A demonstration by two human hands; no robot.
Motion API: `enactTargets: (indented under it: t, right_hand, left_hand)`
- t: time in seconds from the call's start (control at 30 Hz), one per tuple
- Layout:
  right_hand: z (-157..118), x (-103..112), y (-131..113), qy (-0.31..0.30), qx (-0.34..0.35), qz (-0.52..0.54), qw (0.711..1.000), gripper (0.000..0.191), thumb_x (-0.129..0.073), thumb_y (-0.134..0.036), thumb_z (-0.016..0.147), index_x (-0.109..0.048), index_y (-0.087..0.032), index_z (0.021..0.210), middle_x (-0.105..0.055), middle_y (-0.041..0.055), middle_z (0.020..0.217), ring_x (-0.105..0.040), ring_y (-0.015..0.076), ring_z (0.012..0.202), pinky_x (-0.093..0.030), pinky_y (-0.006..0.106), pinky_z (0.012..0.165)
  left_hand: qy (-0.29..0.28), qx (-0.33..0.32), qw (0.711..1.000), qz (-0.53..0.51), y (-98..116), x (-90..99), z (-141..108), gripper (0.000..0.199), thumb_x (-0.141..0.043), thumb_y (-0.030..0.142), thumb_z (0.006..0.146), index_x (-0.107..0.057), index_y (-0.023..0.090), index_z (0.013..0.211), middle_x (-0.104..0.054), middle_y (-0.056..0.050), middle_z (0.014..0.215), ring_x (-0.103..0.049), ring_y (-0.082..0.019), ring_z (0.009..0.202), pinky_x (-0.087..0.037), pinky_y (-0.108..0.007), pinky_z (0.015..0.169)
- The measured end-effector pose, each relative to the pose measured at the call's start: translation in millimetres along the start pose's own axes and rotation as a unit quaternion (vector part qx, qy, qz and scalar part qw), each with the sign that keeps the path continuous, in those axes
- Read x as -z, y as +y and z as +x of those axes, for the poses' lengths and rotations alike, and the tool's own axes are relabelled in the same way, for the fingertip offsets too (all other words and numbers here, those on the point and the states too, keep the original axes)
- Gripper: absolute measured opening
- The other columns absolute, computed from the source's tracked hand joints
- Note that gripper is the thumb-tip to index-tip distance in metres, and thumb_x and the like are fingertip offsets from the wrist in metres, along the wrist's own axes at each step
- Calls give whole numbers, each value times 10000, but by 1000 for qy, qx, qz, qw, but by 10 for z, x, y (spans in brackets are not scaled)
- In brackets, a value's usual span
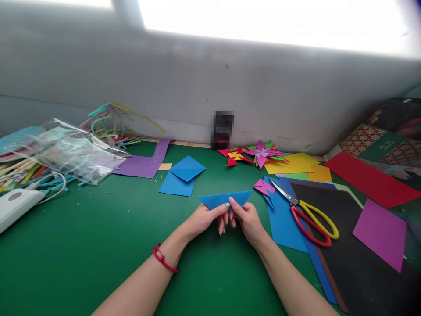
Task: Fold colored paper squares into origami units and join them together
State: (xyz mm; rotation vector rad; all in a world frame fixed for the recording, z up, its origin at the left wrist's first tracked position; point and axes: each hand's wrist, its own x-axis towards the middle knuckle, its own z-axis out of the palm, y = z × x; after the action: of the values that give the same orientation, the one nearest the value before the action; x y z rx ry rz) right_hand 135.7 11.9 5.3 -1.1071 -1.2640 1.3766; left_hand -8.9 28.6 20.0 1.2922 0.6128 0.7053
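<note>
A blue paper (213, 200), folded into a triangle with its long edge at the top, is held up over the green table. My left hand (210, 216) grips its left part, thumb on the front face. My right hand (245, 216) pinches it from the right, its thumb tip close to the left one. The other fingers curl behind and below the paper. Beyond my left hand lie a flat blue sheet (176, 185) and a creased blue square (188, 168) overlapping it. Small pink and blue folded pieces (265, 187) rest to the right of the held paper.
Scissors (296, 204) with red and yellow handles lie on blue and black sheets at right. Folded paper stars (261, 152) sit near the wall. Purple paper (141, 166), plastic bags (82, 151) and a white device (18, 204) are at left. Green table (98, 245) surrounds my arms.
</note>
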Motion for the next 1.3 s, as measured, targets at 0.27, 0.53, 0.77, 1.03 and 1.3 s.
enactTargets:
  t: [0.27, 0.53, 0.77, 1.03, 1.3]
  right_hand:
    - [-3, 12, -2, 5, 0, 1, 1000, 500, -459, -422, 824, -478, -173, 391, -440, -17, 337, -435, 96, 375, -363, 242, 501]
    - [-3, 26, -7, -6, -7, -6, 1000, 507, -450, -435, 826, -503, -163, 402, -456, -13, 340, -436, 92, 367, -341, 237, 485]
    - [9, 3, -17, 14, -7, -7, 1000, 501, -452, -442, 824, -499, -168, 407, -444, -16, 326, -410, 87, 348, -330, 233, 463]
    - [8, 2, -24, 5, -10, -8, 1000, 509, -460, -458, 810, -488, -170, 391, -444, -19, 327, -414, 88, 359, -337, 233, 476]
    - [1, 11, 4, 9, -11, 10, 1000, 485, -481, -440, 803, -498, -171, 400, -441, -19, 324, -420, 95, 363, -341, 241, 487]
  left_hand:
    - [0, 6, 1000, 9, 7, -5, -2, 419, -386, 360, 845, -546, 124, 538, -540, -10, 461, -511, -105, 445, -424, -236, 555]
    - [-3, 9, 1000, 16, 27, 0, -7, 466, -367, 381, 852, -542, 129, 501, -540, -17, 455, -534, -117, 488, -437, -247, 620]
    - [4, 28, 999, 40, 1, -9, -8, 535, -311, 431, 860, -555, 131, 491, -513, -10, 410, -493, -102, 425, -436, -244, 619]
    - [7, 32, 999, 42, 12, -1, -13, 539, -322, 447, 850, -554, 140, 473, -524, -18, 420, -540, -127, 505, -440, -251, 677]
    - [1, 33, 999, 31, -11, 13, -8, 553, -314, 440, 854, -560, 143, 457, -505, -15, 387, -523, -127, 482, -442, -255, 665]
